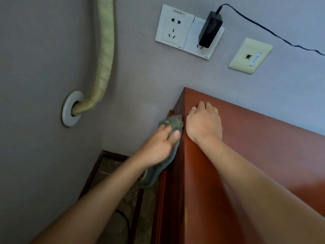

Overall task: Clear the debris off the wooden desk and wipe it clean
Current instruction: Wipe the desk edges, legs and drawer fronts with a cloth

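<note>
The red-brown wooden desk (255,141) fills the right side, its far left corner against the wall. My left hand (158,145) grips a grey cloth (173,123) and holds it against the desk's left side face, just below the top edge. The cloth's tail hangs down behind my wrist. My right hand (204,122) rests on the desk top near that far left corner, fingers curled under, with nothing in it. No debris shows on the visible part of the desk top.
On the wall above the desk are a white double socket (174,27) with a black adapter (210,30) plugged in and its cable running right, and a cream data port (250,56). A wrapped pipe (103,55) enters a wall ring at left. Carpet lies in the gap below.
</note>
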Demonstrator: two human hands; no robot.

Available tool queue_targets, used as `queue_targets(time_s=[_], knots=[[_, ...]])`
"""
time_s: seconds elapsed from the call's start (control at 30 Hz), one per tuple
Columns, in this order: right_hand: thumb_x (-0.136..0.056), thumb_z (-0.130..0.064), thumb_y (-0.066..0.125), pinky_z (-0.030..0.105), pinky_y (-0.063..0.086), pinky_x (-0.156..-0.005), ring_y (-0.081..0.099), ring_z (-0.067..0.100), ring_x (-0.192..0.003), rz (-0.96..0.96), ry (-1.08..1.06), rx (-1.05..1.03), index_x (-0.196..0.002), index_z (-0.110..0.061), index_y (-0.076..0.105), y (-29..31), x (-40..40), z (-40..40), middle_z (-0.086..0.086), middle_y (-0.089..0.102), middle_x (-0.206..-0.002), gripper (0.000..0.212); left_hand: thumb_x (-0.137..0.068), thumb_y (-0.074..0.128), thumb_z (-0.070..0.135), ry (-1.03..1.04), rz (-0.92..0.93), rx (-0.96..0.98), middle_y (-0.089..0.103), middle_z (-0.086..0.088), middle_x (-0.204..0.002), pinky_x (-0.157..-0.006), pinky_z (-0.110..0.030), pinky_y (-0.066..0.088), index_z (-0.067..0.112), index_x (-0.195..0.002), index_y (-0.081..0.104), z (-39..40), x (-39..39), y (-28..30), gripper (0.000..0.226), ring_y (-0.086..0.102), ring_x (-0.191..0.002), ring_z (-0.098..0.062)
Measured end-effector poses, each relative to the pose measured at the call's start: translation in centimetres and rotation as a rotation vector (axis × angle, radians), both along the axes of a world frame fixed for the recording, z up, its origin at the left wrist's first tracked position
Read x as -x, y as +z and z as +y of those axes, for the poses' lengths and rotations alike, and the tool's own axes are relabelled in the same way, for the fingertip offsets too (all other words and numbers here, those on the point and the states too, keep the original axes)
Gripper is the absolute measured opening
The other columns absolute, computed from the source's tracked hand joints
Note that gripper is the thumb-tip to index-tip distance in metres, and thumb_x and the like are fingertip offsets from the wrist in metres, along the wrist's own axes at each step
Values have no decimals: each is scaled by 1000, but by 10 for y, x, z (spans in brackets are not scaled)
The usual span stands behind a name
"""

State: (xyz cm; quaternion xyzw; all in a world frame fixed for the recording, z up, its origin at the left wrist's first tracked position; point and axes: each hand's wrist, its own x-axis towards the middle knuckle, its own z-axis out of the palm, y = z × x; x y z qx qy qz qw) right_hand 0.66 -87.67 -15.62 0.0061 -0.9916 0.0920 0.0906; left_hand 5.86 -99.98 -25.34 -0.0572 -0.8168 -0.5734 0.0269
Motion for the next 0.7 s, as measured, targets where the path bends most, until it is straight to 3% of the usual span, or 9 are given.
queue_targets(time_s=[0.1, 0.2, 0.37, 0.5, 0.6, 0.7], knots=[[-109, -30, 25, 49, 25, -123, 29, 35, -150, -5, 1, 4, -156, -5, 37, 2, -1, -1, 16, 35, -163, 55, -107, 40, 50, 52, -97, -66, 47, -16, -155, -124, -43, 29, 8, -147, 53, -1, 67, 11, 59, 42, -146, -30], [-109, -30, 24, 48, 23, -124, 27, 33, -151, -8, 6, -6, -158, -6, 35, 4, -3, -1, 15, 33, -165, 55, -107, 42, 43, 97, -194, -169, 56, -17, -146, -120, -44, 35, 6, -140, 59, -2, 103, 14, 52, 51, -138, -33], [-109, -30, 25, 49, 26, -122, 30, 35, -148, 3, 10, -29, -155, -6, 38, 1, 0, 1, 16, 36, -162, 53, -96, 54, 36, 72, -66, -497, 69, 1, -133, -117, -41, 42, 23, -134, 65, 10, 26, 27, 41, 62, -128, -19], [-109, -29, 25, 50, 27, -120, 33, 36, -146, -1, 17, -16, -151, -5, 42, -1, 1, 1, 16, 40, -159, 51, -98, 56, 39, -35, -7, -562, 65, 6, -142, -119, -37, 38, 29, -138, 62, 15, -9, 20, 42, 55, -137, -13], [-110, -29, 25, 49, 23, -123, 27, 35, -150, -26, 22, 5, -156, -5, 37, 3, 1, 1, 15, 34, -164, 53, -96, 55, 65, 43, -25, -485, 49, 6, -158, -126, -41, 27, 26, -155, 47, 11, 33, 28, 72, 41, -148, -12], [-109, -30, 24, 49, 24, -123, 28, 34, -150, -17, 15, 4, -156, -6, 38, 5, 2, 1, 15, 34, -164, 54, -102, 52, 54, 83, -117, -475, 41, -4, -163, -128, -38, 22, 12, -159, 38, 8, 86, 44, 72, 36, -150, -14]])
